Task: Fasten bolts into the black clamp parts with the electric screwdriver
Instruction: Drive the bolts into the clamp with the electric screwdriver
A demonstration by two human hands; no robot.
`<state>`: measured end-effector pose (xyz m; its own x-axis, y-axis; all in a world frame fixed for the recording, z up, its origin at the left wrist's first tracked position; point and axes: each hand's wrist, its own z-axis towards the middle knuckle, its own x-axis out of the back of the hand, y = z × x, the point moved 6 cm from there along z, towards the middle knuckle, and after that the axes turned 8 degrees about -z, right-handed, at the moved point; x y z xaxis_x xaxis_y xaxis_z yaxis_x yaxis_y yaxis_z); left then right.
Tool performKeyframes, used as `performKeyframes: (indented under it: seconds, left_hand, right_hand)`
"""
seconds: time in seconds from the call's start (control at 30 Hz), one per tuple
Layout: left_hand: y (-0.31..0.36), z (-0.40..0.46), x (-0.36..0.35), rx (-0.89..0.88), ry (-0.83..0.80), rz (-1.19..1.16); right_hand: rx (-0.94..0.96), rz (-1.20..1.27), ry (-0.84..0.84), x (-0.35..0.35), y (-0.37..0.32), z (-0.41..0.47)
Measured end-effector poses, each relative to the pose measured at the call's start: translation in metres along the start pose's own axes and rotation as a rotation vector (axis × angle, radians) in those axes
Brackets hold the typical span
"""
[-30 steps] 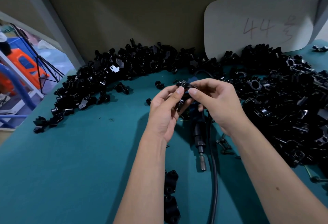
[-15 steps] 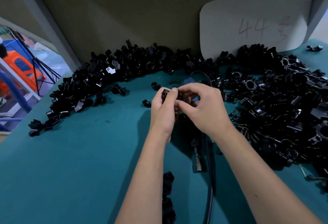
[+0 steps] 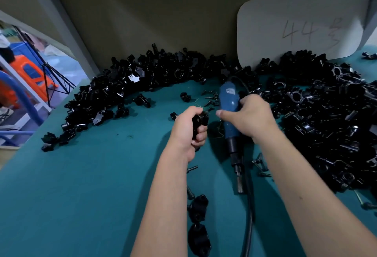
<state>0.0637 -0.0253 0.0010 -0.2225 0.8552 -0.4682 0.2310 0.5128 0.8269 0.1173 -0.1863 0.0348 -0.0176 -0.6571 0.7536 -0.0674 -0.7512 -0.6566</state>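
While the left hand (image 3: 188, 128) grips a black clamp (image 3: 199, 123) with fingers curled round it, above the middle of the worktop (image 3: 85, 191), the right hand (image 3: 247, 118) wraps the blue screwdriver (image 3: 229, 112), which lies with its bit toward the near edge. Loose bolts (image 3: 211, 98) lie just beyond the hands. Clamp piles (image 3: 326, 126) line the far and right edges.

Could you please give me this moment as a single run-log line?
left hand: grips black clamp part | right hand: grips electric screwdriver, bit toward person | fastening: not started | surface: teal table
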Motion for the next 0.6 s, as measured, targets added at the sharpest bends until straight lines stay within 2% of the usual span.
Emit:
performKeyframes:
  seconds: [0.1,0.2,0.4,0.6]
  left_hand:
    - [0.002,-0.001,0.005,0.033,0.0,0.066]
    - [0.004,-0.001,0.01,0.019,0.024,0.179]
    - [0.008,-0.001,0.01,-0.042,0.02,0.376]
    - [0.004,-0.005,0.02,0.128,0.04,0.462]
  right_hand:
    - [-0.092,0.56,-0.03,0.013,0.011,0.0]
    - [-0.162,0.915,-0.039,0.024,0.015,0.0]
    - [-0.142,1.347,0.092,0.033,0.005,-0.005]
    - [-0.028,1.556,0.245,0.05,0.004,-0.004]
